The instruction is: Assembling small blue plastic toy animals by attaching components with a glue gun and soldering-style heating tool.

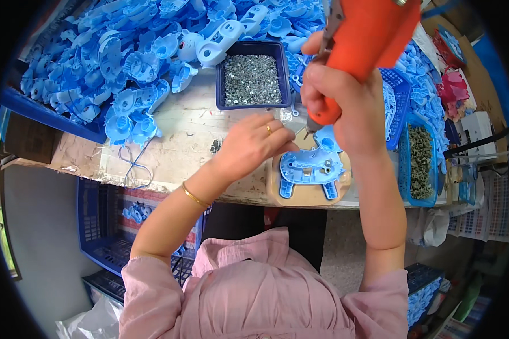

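My right hand (353,99) is wrapped round an orange-red electric screwdriver (373,34). Its tip points down just above a light-blue plastic toy body (305,164) with two stubby legs toward me. That part lies on a rounded tan block (278,195) at the table's front edge. My left hand (251,141), with a ring and a bangle, hovers at the part's upper left. Its fingers are curled together and their tips reach the part's edge; whether they pinch something small is hidden. A dark blue tray (220,85) of small metal screws stands just beyond my left hand.
A large heap of blue plastic parts (147,62) covers the table's far left. At the right stand a blue basket (401,93) of pale parts and a lighter blue basket (432,198) of screws. An empty-sided blue crate (99,248) sits below the table at left.
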Tool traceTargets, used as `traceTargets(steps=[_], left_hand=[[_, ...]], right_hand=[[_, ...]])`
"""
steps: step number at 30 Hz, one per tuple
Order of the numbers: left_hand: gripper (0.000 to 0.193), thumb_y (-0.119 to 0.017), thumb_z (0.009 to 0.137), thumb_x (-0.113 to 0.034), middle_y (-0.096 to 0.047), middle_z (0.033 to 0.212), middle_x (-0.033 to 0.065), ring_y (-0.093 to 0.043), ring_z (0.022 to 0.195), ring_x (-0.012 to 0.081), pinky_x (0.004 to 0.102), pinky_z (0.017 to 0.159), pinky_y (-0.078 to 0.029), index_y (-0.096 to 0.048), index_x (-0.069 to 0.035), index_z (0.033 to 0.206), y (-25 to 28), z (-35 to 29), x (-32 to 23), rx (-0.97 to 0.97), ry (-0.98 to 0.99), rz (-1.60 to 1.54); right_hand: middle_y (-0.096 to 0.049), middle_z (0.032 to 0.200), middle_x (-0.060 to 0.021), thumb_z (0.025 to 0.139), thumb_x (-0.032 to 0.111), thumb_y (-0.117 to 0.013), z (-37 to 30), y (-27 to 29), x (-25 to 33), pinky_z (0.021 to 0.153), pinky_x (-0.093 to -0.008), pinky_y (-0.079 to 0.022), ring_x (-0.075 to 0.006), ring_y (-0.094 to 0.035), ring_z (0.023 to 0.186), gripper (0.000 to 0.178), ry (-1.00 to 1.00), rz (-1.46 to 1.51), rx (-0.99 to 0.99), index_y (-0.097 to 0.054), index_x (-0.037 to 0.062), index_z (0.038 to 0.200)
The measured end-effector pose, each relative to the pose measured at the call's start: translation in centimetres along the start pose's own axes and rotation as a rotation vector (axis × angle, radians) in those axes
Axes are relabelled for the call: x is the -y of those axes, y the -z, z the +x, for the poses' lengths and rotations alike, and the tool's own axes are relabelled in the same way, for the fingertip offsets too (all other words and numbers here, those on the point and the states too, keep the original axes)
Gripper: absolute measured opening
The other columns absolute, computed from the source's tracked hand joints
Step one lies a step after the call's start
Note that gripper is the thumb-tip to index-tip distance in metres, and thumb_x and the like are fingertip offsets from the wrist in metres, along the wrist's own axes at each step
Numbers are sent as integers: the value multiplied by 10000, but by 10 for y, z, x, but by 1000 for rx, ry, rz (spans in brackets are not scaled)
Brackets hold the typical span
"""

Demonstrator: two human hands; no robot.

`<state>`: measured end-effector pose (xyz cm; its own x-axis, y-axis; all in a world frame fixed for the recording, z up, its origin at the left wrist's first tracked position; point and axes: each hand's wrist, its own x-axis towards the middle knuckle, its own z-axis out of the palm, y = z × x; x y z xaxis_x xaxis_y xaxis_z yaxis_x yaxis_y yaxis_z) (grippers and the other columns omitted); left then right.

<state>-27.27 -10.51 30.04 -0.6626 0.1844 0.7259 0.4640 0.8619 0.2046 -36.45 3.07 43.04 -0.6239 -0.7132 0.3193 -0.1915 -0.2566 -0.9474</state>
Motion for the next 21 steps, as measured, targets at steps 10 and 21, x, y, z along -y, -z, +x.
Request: traceTargets(steps=[10, 21], left_hand=[[230, -798, 765, -254, -639, 796, 10, -613, 761, 207, 337, 655, -467, -650, -112, 866, -9, -9, -21, -82, 102, -117], [183, -749, 831, -234, -640, 793, 56, -622, 768, 269, 386, 677, -471, -648, -88, 872, -7, -11, -25, 11, 205, -283]], right_hand=[[-573, 638, -38, 818, 120, -654, -15, -11, -13, 503, -239, -427, -88, -523, 527, 280, 52, 135, -49, -592, -35, 1043], [-603, 645, -32, 814, 83, -684, -18, -3, -15, 539, -215, -456, -70, -575, 566, 226, 48, 226, 13, -639, -41, 997]])
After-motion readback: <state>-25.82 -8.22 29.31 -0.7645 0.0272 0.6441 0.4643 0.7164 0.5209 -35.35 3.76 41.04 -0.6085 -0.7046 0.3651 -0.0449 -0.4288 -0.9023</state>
